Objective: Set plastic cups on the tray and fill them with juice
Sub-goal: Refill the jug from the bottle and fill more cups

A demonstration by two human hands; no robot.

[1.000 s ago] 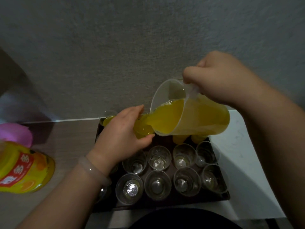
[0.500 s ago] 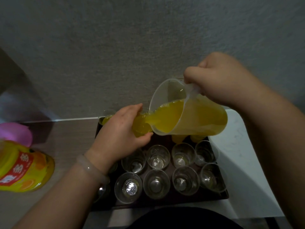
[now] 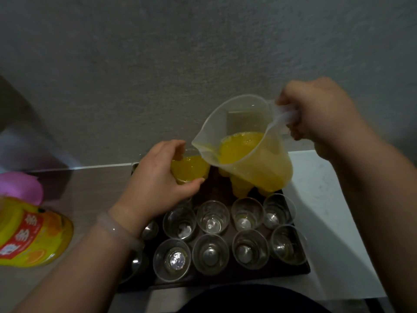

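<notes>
A dark tray [image 3: 303, 268] holds several clear plastic cups [image 3: 212, 216]. Those in the two near rows are empty; cups at the back [image 3: 241, 188] hold orange juice, partly hidden by the jug. My left hand [image 3: 155, 184] grips a juice-filled cup [image 3: 188, 169] above the tray's back left. My right hand [image 3: 316, 116] grips the handle of a clear plastic jug [image 3: 248, 150], roughly half full of orange juice, tipped slightly with its spout just right of that cup. No juice stream is visible.
A yellow juice bottle [image 3: 29, 240] with a red label lies at the left on the brown counter [image 3: 97, 190]. A pink object [image 3: 20, 186] sits behind it. A grey wall [image 3: 180, 64] stands close behind the tray. A white surface [image 3: 327, 199] lies to the right.
The jug has tilted back from a steep pour towards upright, and the juice has settled away from its spout. My right hand has moved right. The held cup now looks full.
</notes>
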